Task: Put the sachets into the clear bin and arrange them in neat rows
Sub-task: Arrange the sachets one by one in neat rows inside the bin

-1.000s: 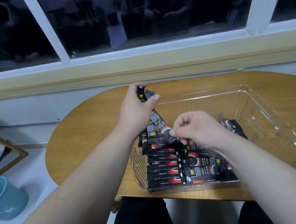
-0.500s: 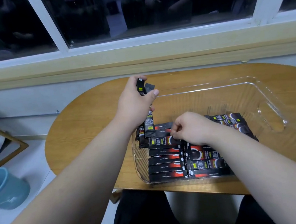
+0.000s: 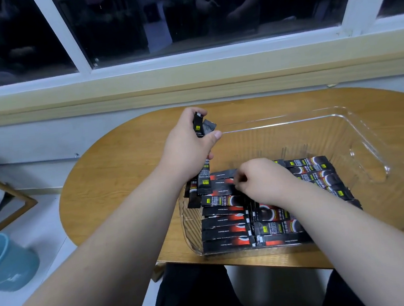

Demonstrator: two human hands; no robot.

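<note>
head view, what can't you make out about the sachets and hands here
All in the head view:
- Held sachets: the left hand wraps them, count hidden.
- Right hand: its curled fingers face away, so whether it pinches a sachet is unclear.
- Middle row in the clear bin: partly covered by the right forearm.
- Sachet print: too small.

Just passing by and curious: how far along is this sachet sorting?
Done: rows of sachets fill the clear bin's near end. In hand: the right hand pinches one sachet; the left hand grips a bundle. Left: that bundle, for the bin's bare far half.
</note>
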